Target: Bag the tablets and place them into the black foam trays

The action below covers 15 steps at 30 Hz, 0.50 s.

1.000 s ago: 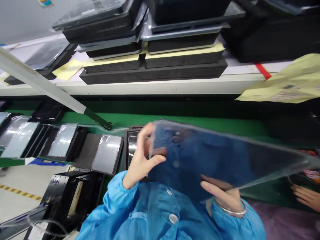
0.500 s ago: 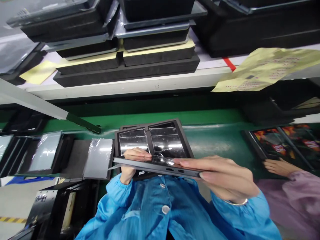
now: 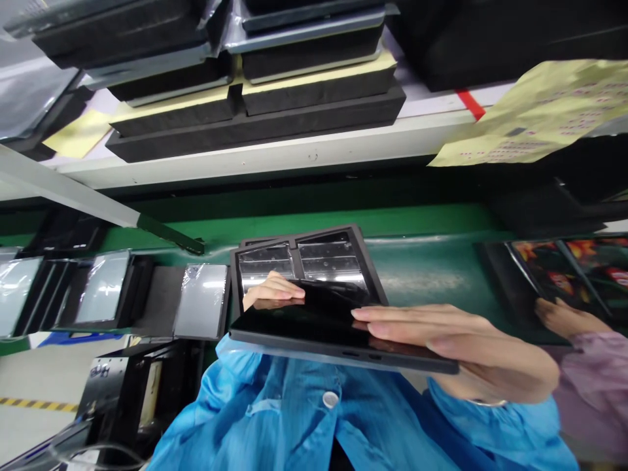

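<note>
Close to my chest, tilted with its dark glossy screen facing up, is a black tablet (image 3: pixel 314 322); small port openings show along its near edge. My left hand (image 3: pixel 273 289) grips the far left side, fingers over the screen and the rest hidden behind it. At the other end, my right hand (image 3: pixel 481 347) is closed around the tablet's right side, with fingertips lying on the glass. Clear film hangs below the near edge. Behind the tablet lies a black foam tray (image 3: pixel 370 281) with two shiny film-covered panels in its slots.
Film-wrapped grey tablets (image 3: pixel 201 301) lie in foam on the left of the green bench (image 3: pixel 422 275). Overhead, a shelf (image 3: pixel 304 149) carries stacked foam trays (image 3: pixel 265 124) and a yellow paper (image 3: pixel 534 118). At right, a co-worker's hand (image 3: pixel 569 317) touches a tray with lit screens.
The tablet has tipped from nearly edge-on so its screen now shows more fully. My right hand has moved right and down with it, its fingers now flatter across the glass.
</note>
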Motion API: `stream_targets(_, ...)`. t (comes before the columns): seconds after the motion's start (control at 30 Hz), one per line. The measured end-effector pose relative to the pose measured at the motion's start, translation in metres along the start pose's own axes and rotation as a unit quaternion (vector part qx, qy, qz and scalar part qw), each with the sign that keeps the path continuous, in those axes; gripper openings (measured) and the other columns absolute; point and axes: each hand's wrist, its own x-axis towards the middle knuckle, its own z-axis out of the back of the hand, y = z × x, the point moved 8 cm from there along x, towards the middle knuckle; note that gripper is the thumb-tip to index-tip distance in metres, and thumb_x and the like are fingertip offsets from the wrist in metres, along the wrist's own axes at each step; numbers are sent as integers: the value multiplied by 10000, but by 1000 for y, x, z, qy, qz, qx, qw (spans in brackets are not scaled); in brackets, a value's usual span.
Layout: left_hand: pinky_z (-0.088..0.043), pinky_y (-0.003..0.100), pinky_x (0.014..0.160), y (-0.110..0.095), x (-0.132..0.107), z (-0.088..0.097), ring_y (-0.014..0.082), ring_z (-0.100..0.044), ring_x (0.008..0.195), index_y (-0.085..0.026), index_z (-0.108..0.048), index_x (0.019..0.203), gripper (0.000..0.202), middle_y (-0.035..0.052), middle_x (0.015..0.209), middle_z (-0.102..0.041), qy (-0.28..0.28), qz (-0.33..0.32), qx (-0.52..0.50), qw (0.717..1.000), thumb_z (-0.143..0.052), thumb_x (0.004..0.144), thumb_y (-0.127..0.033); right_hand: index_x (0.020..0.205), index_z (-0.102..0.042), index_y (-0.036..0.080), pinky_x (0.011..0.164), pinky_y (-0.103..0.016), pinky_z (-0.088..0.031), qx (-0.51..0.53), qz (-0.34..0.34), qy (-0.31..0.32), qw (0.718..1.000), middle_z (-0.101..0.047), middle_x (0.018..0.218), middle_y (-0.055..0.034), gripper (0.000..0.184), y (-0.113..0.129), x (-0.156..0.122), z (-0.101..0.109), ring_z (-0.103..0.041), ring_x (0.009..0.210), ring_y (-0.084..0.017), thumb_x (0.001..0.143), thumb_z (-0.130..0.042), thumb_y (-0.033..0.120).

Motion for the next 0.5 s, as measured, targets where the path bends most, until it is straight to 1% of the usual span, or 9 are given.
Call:
stream_targets(0.07,-628,335,754,-4,-1,1,143,-814,764,-298,-501,944,278,-76,840,-794,-7,10,-22,1000,-454,1047,-552,960,-815,410,837,-413,-696,-8,-17,-16,1000,-789,1096,-8,171,-9,-8,5,-790,925,-343,889,-668,463)
stream_targets(0.1,-628,342,769,-5,-2,1,146,-815,777,-301,-505,958,250,-75,858,-800,-9,14,-27,1000,-498,1035,-539,953,-813,415,836,-422,-696,-13,-23,-21,999,-786,1104,-4,170,-13,-11,6,-791,916,-345,884,-663,452)
stream_targets(0.17,-626,344,782,-4,-2,1,146,-815,782,-297,-511,951,255,-79,867,-804,-9,22,-32,999,-529,1025,-541,961,-809,413,821,-432,-699,-19,-17,-17,1000,-781,1118,-5,174,-14,-14,5,-790,919,-349,866,-668,451)
stream_targets(0.23,-622,334,761,1,-1,-1,141,-812,753,-282,-515,905,329,-85,844,-801,6,14,-38,999,-487,1031,-585,983,-802,407,793,-441,-703,-26,-8,-7,1000,-783,1115,-8,187,-12,-14,3,-787,937,-359,833,-705,459)
stream_targets(0.3,-615,309,718,6,2,-3,133,-807,711,-273,-512,865,373,-101,813,-794,23,-14,-49,998,-476,1029,-605,1001,-791,416,766,-451,-707,-45,-19,3,999,-788,1089,5,220,-11,-12,0,-784,950,-370,781,-772,426)
stream_targets(0.37,-606,276,684,13,5,-4,118,-801,679,-280,-519,878,307,-129,806,-792,20,-57,-73,995,-558,1018,-551,1020,-779,436,747,-446,-710,-62,-25,11,998,-792,1063,27,283,-8,-8,-2,-783,949,-368,750,-815,358)
stream_targets(0.43,-596,241,650,18,6,-4,104,-792,649,-296,-526,906,231,-152,812,-796,13,-103,-95,990,-651,994,-469,1058,-769,450,741,-426,-712,-69,-7,24,997,-793,1059,40,328,-2,-4,-4,-782,960,-358,760,-819,323)
stream_targets(0.5,-587,220,612,21,5,-6,98,-782,612,-296,-521,893,238,-160,801,-797,12,-136,-102,985,-687,977,-445,1098,-759,454,736,-405,-712,-69,22,38,997,-794,1060,47,319,5,-2,-6,-779,981,-344,802,-791,337)
